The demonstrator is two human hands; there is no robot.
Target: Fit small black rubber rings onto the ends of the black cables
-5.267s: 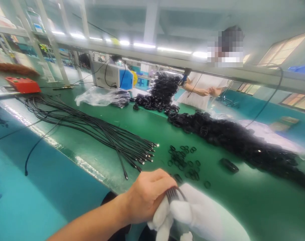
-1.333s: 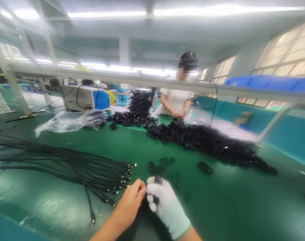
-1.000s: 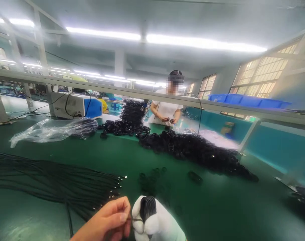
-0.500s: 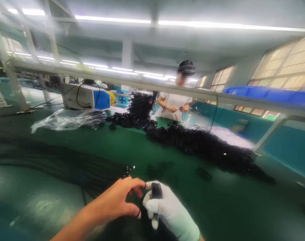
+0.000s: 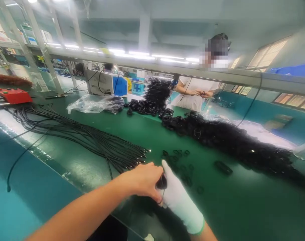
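My right hand (image 5: pixel 176 197), in a white glove, grips a coiled bundle of black cable (image 5: pixel 162 182). My bare left hand (image 5: pixel 142 180) closes over the same coil from the left, and a thin black loop hangs by its thumb. Both hands hover just above the near part of the green table (image 5: pixel 242 207). Loose black bands (image 5: pixel 179 154) lie scattered just beyond my fingers. A fan of long black cables (image 5: pixel 87 139) ends at metal plugs (image 5: pixel 142 155) close to my left hand.
A long heap of coiled black cables (image 5: pixel 232 140) runs along the table's far right, with a taller stack (image 5: pixel 159 92) behind. A plastic bag (image 5: pixel 92 103), a white-and-blue machine (image 5: pixel 106 83) and a red box (image 5: pixel 13 95) stand farther left. A person in white (image 5: pixel 195 93) works opposite.
My left hand has shut over the coil held by my gloved right hand; half a second ago its fingers were spread. The view has tilted down and turned left.
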